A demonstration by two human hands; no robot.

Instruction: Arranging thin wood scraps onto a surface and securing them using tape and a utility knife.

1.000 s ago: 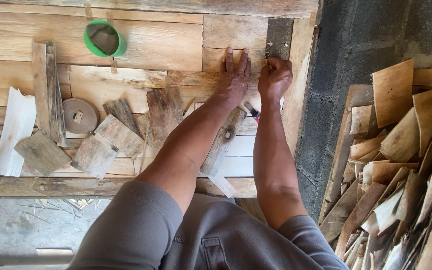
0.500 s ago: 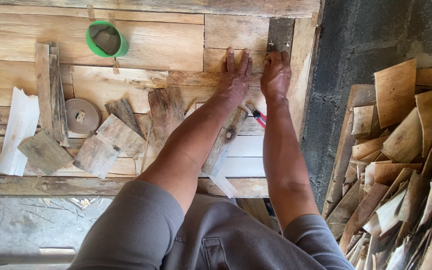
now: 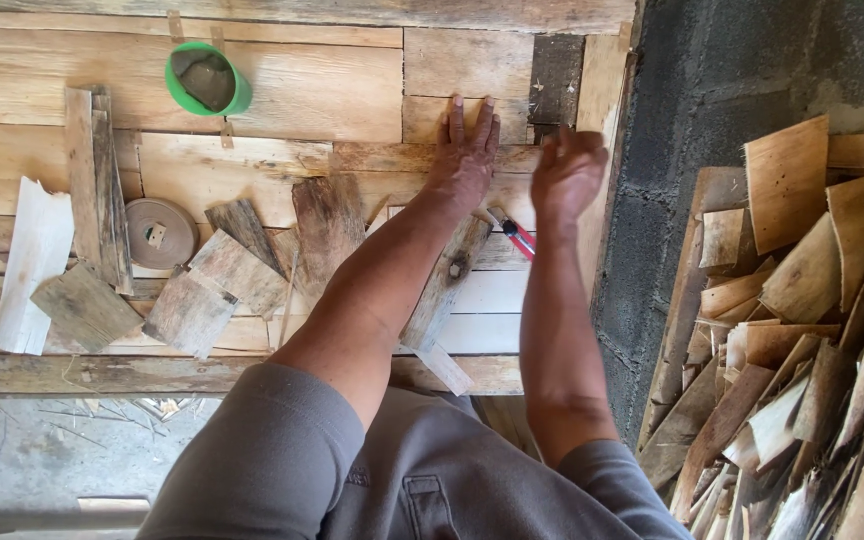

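Nearest to you, at the bottom of the frame, your grey shorts [image 3: 352,480] fill the view, and both forearms reach up from there over the worktop [image 3: 282,90].

Just beyond your knees, loose wood scraps [image 3: 212,290] lie scattered across the left half of the planks, with a round flat tape roll [image 3: 160,233] among them. A long narrow offcut [image 3: 447,290] runs under your left forearm. Between your two wrists, a red-handled tool [image 3: 514,235] lies on the boards, partly hidden.

Farther up, your left hand [image 3: 464,160] lies open and flat, fingers spread, pressing on a short wooden board [image 3: 432,118] in the upper middle of the frame; the fingertips reach onto it while the palm rests on the plank below. Your right hand [image 3: 567,172] hovers just to the right, fingers loosely curled and holding nothing, near the dark plank [image 3: 557,75] at the worktop's right edge.

At the upper left, a green cup [image 3: 207,78] with grey contents stands well apart from both hands.

On the right of the frame, a heap of curved wood slats [image 3: 802,330] leans by a grey block wall [image 3: 712,90].
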